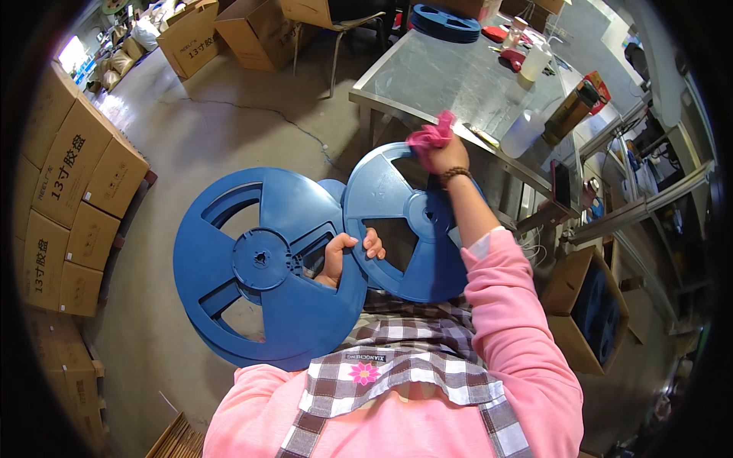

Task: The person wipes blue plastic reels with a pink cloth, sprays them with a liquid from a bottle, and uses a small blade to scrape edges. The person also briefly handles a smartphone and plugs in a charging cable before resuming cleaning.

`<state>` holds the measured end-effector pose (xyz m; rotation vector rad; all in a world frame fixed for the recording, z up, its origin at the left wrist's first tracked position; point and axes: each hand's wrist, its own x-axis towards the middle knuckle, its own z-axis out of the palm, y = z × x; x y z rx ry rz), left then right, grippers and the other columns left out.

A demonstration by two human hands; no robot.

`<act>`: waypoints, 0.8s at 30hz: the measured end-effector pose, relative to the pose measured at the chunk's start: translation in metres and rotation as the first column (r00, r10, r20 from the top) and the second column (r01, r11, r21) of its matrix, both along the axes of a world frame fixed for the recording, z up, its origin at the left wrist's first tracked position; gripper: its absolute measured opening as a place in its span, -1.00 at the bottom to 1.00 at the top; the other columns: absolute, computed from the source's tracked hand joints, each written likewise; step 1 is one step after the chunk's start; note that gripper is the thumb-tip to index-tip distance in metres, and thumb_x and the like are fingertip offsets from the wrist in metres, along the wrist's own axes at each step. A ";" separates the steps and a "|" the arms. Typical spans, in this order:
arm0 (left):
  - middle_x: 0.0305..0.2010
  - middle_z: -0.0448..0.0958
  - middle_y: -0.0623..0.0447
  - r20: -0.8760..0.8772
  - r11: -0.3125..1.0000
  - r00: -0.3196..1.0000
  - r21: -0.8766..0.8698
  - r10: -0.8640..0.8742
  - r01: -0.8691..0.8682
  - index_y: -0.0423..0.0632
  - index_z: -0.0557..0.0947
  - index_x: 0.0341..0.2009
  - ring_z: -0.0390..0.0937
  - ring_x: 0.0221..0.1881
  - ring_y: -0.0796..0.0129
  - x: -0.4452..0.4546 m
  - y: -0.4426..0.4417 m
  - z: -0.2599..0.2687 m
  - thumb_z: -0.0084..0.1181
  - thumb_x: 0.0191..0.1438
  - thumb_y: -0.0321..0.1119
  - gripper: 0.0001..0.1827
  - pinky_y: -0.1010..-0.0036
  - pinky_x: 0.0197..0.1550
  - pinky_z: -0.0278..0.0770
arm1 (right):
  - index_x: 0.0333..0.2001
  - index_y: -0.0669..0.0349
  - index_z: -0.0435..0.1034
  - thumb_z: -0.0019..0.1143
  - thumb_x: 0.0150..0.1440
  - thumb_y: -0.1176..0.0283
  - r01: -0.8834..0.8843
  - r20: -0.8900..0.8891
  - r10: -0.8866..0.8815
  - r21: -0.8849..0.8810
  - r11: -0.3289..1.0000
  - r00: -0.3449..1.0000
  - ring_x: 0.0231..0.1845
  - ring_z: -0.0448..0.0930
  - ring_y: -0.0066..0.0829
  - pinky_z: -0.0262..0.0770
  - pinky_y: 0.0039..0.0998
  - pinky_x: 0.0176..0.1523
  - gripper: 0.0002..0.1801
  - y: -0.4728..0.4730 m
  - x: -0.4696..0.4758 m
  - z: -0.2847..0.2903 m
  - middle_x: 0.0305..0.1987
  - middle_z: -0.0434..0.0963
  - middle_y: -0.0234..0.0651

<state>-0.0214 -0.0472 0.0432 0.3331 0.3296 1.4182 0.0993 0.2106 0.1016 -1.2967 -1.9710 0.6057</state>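
Two groups of blue plastic reels are in front of me. On the left is a large reel [303,212] with at least one more behind it, with a round hub and wide cut-outs. My left hand [332,266] comes up through one of its cut-outs, its forearm hidden behind. Its fingertips curl over the rim of a second blue reel [378,189] on the right, gripping where the two meet. A crumpled pink cloth [430,137] is bunched in my right hand [449,156], at the upper rim of the right-hand reel.
Ahead right stands a metal-topped table [412,74] with stacked blue reels [445,24] and plastic bottles [522,134]. Cartons [63,177] are piled at left. An open carton [572,312] of blue reels sits low at right. A chair [338,26] stands beyond.
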 end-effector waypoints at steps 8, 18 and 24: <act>-0.48 0.32 0.00 -0.075 0.982 0.994 -0.167 0.077 -0.089 -0.05 0.33 -0.46 0.29 -0.34 0.27 0.004 -0.008 0.016 -0.14 -0.18 -0.18 -0.77 0.38 -0.02 0.28 | -0.04 0.17 0.43 0.27 0.03 0.22 -0.699 0.071 0.707 0.249 0.670 0.703 0.03 0.55 -0.13 0.42 -0.31 0.13 -0.56 -0.104 -0.032 -0.017 -0.04 0.56 -0.09; -0.54 0.28 0.05 0.073 0.998 0.996 0.040 -0.046 0.043 -0.05 0.32 -0.50 0.26 -0.40 0.32 0.003 0.000 -0.005 -0.11 -0.18 -0.17 -0.77 0.42 -0.06 0.26 | -0.02 0.21 0.41 0.30 0.03 0.45 -0.548 -0.544 0.373 -0.201 0.812 0.752 -0.03 0.60 -0.42 0.52 -0.40 0.07 -0.60 -0.103 0.107 -0.031 -0.07 0.58 -0.29; -0.48 0.32 0.01 0.146 0.995 0.984 -0.006 -0.098 0.100 -0.06 0.32 -0.48 0.26 -0.31 0.23 -0.001 -0.002 -0.015 -0.14 -0.13 -0.18 -0.78 0.37 0.01 0.26 | -0.08 0.10 0.46 0.29 -0.06 0.20 -0.617 0.101 0.616 0.266 0.740 0.782 -0.04 0.58 -0.13 0.50 -0.29 0.04 -0.55 -0.047 -0.016 -0.035 -0.06 0.57 -0.15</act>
